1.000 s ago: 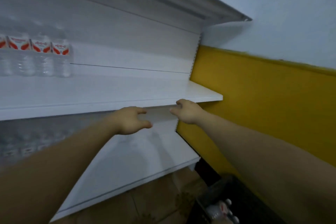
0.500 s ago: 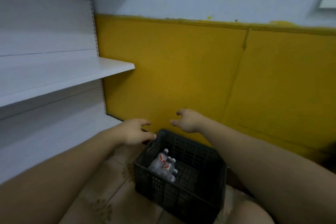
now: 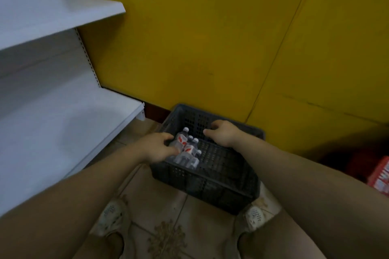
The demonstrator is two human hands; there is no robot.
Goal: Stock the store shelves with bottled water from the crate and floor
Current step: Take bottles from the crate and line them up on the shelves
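The person is standing over a dark grey perforated plastic crate (image 3: 210, 181) that is sitting on the tiled floor (image 3: 162, 206) against the yellow wall (image 3: 210, 38), just beside the white metal shelves (image 3: 63, 124). A small cluster of clear plastic water bottles with white caps and red-and-white labels (image 3: 187, 150) is lying in the left part of the crate. The left hand (image 3: 156, 147) is curving its fingers and thumb at the nearest bottle and seems to be touching it, but I cannot tell if the grip is closed. The right hand (image 3: 223, 133) is hovering over the far side of the crate, fingers loosely bent, holding nothing. In my judgement the pick-up step is going on. The next move is asking for a firm hold around a bottle body, probably one for each hand, then a lift clear of the crate rim and a turn left toward the shelf boards.
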